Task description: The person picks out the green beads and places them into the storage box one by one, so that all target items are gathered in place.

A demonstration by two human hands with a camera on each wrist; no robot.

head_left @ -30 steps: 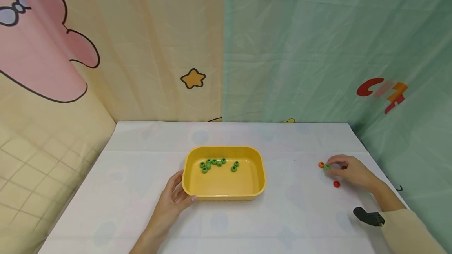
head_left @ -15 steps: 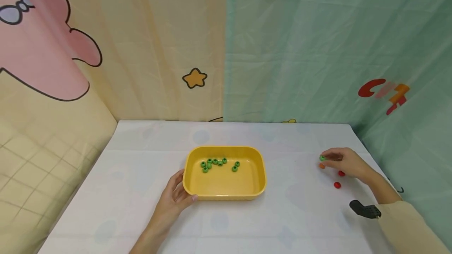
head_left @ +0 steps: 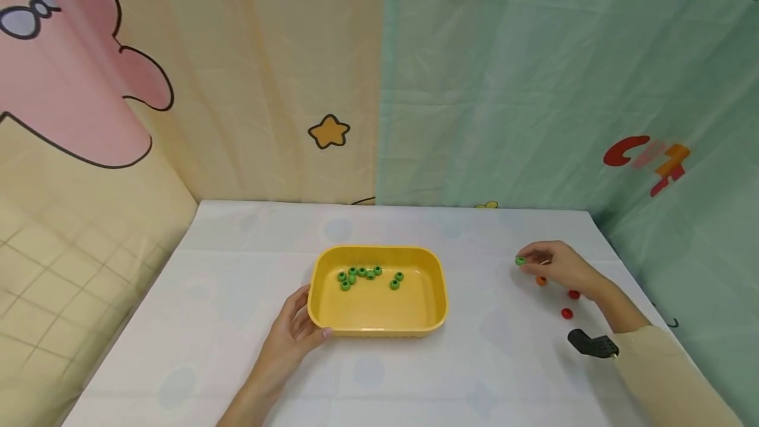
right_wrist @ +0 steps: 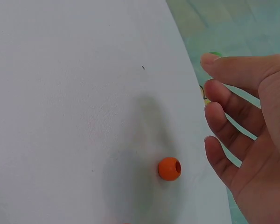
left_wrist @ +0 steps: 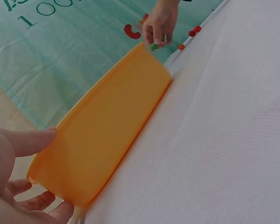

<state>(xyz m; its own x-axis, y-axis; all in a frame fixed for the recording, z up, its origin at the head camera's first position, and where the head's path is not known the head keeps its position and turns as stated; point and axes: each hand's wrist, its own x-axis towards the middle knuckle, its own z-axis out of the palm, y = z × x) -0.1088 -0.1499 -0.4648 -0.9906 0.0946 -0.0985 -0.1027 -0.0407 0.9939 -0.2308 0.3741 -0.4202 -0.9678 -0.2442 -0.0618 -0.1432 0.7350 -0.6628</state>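
A yellow tray (head_left: 379, 312) stands on the white table with several green beads (head_left: 362, 272) inside, mostly toward its back. My left hand (head_left: 293, 331) holds the tray's left end; in the left wrist view the thumb lies on the side near the rim and the fingers curl at the corner. On the right, my right hand (head_left: 560, 265) pinches one green bead (head_left: 520, 260) between thumb and fingertips, raised above the table. In the right wrist view that bead is mostly hidden behind the thumb. An orange bead (right_wrist: 169, 169) lies on the table below this hand.
Two red beads, one nearer the front (head_left: 566, 313) and one by the wrist (head_left: 574, 294), lie on the right of the white tablecloth (head_left: 474, 374). A black camera mount (head_left: 593, 344) sticks out from the right sleeve. Printed curtains (head_left: 284, 84) rise behind the table.
My right hand has lifted the green bead off the table and moved it left, away from the orange and red beads. The left hand and tray stay in place.
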